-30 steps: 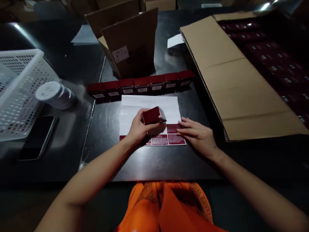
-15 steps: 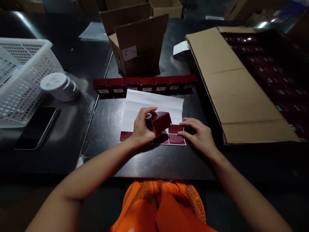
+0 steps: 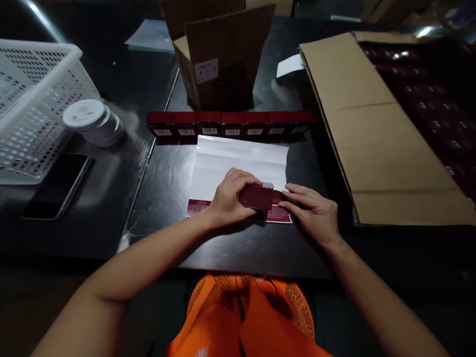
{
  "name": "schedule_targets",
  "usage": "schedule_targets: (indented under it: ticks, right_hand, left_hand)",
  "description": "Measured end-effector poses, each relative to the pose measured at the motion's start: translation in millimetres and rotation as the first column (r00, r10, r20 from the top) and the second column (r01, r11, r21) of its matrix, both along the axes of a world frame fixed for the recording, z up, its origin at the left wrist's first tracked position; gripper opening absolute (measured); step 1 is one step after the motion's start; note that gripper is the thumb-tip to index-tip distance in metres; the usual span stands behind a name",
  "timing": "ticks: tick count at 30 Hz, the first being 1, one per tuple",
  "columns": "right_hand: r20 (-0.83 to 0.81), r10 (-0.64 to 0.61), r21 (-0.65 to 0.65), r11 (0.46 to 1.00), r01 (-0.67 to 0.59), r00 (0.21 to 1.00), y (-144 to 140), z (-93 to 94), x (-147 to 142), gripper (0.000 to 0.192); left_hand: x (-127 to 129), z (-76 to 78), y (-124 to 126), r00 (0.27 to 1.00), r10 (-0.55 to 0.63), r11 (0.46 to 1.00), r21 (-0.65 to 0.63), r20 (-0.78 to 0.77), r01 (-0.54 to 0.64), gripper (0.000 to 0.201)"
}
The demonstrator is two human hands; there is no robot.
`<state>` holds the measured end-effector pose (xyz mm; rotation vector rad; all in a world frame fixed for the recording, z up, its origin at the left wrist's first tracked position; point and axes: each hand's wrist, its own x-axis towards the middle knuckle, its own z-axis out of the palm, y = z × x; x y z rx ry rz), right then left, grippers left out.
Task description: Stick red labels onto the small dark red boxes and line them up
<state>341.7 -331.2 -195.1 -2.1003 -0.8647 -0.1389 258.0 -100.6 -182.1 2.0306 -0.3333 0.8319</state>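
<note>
My left hand (image 3: 234,197) is closed around a small dark red box (image 3: 257,197), held tilted over a glossy white sticker sheet (image 3: 238,153). Dark red labels (image 3: 278,213) with fine print run along the sheet's near edge; the box and left hand hide the middle ones. Close to the box's right end, my right hand (image 3: 310,210) pinches a dark red label (image 3: 277,197) between thumb and fingers. Part of that label lies behind the box, and I cannot tell whether it touches the box.
Behind the sheet stands a row of dark red boxes (image 3: 233,119) with barcodes. Farther back is an open carton (image 3: 226,59). A large carton (image 3: 394,134) of similar boxes sits right. Left are a white basket (image 3: 55,99), round white containers (image 3: 85,115) and a phone (image 3: 57,186).
The box in my left hand has turned and come down to the right, nearer the label in my right hand. My right hand keeps its pinch. The whole view has shifted slightly.
</note>
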Motion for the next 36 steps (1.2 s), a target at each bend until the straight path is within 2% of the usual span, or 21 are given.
schedule_targets:
  ticks: [3, 8, 16, 20, 22, 25, 28, 33, 36]
  right_hand:
    - [0.013, 0.016, -0.013, 1.0, -0.015, 1.0, 1.1, 3.2, -0.2, 0.013]
    - [0.135, 0.079, -0.059, 0.996, -0.072, 0.988, 1.6, 11.5, 1.0, 0.002]
    - [0.298, 0.212, -0.062, 0.977, -0.203, 0.931, -5.7, 13.0, 3.1, 0.015]
    - [0.226, 0.299, -0.02, 0.953, -0.303, 0.927, -8.8, 16.0, 6.6, 0.022]
    - [0.152, 0.26, 0.066, 0.96, -0.272, 0.954, -9.8, 16.7, 7.3, 0.022]
    - [0.036, 0.125, 0.182, 0.975, -0.13, 0.991, -10.7, 15.5, 7.3, 0.026]
    - [-0.001, 0.04, 0.262, 0.964, -0.039, 0.999, -11.4, 14.1, 8.5, 0.023]
    - [-0.051, 0.003, 0.409, 0.912, 0.018, 0.999, -12.7, 13.9, 15.1, 0.011]
    - [-0.086, 0.025, 0.433, 0.901, 0.015, 0.996, -14.6, 13.0, 18.5, 0.011]
  left_hand:
    - [0.7, -1.6, -0.2, 1.0, -0.002, 1.0, -0.009, -0.025, 0.002, 0.039]
    - [0.7, -2.4, -0.9, 1.0, -0.002, 1.0, -0.008, -0.024, 0.002, 0.038]
    - [0.0, -4.0, -0.8, 0.999, 0.024, 1.0, 0.013, -0.028, -0.024, 0.039]
    - [-0.3, -3.4, -1.1, 0.999, 0.026, 1.0, 0.01, -0.019, -0.026, 0.041]
    - [-0.6, -2.5, -1.9, 1.0, 0.019, 1.0, 0.004, -0.02, -0.019, 0.04]
    - [-1.4, -2.0, -2.9, 0.999, 0.012, 1.0, -0.008, -0.03, -0.012, 0.038]
    - [-2.0, -3.4, -3.0, 0.999, 0.013, 1.0, -0.006, -0.047, -0.013, 0.04]
    - [-1.2, -5.7, -2.0, 0.999, 0.012, 0.999, -0.03, -0.053, -0.013, 0.043]
    - [-0.9, -5.6, -1.8, 0.998, 0.015, 0.999, -0.033, -0.059, -0.017, 0.043]
